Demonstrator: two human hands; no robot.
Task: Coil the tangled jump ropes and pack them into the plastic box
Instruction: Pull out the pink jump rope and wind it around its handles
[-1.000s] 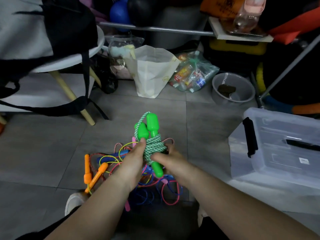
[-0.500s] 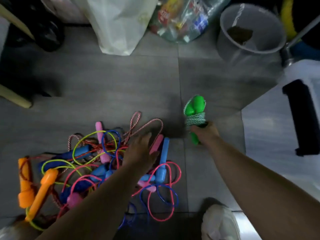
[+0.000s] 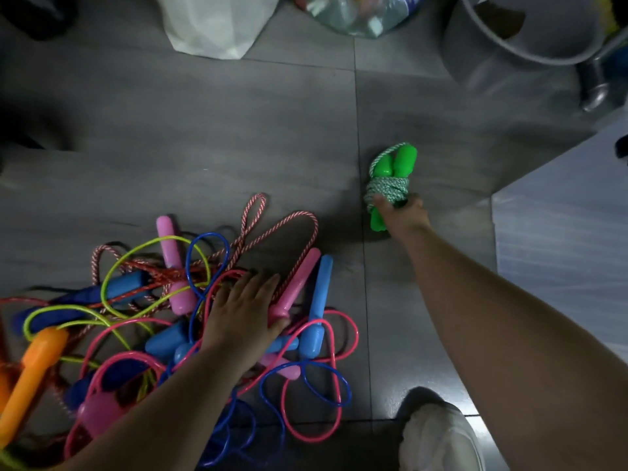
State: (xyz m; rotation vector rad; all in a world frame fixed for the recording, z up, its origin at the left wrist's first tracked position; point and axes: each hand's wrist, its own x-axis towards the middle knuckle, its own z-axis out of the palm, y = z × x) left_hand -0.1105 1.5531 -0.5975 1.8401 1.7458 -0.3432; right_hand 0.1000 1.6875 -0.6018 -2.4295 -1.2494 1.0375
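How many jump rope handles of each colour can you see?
Green handles: 2
Pink handles: 4
Blue handles: at least 4, one partly under the left hand
Orange handles: 2, one cut off by the edge
Total: at least 12

Bare left forearm (image 3: 176, 409), bare right forearm (image 3: 492, 314), whitish shoe (image 3: 438, 436), probably a soft fabric sneaker, slightly blurred.

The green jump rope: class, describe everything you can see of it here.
The green jump rope is coiled: green-and-white braided cord wound tightly round two glossy, bright green plastic-looking handles lying side by side, rounded tops pointing away from the person. The right hand grips its lower half, hiding part of it. The bundle sits at the grey tiled floor; whether it touches is unclear.
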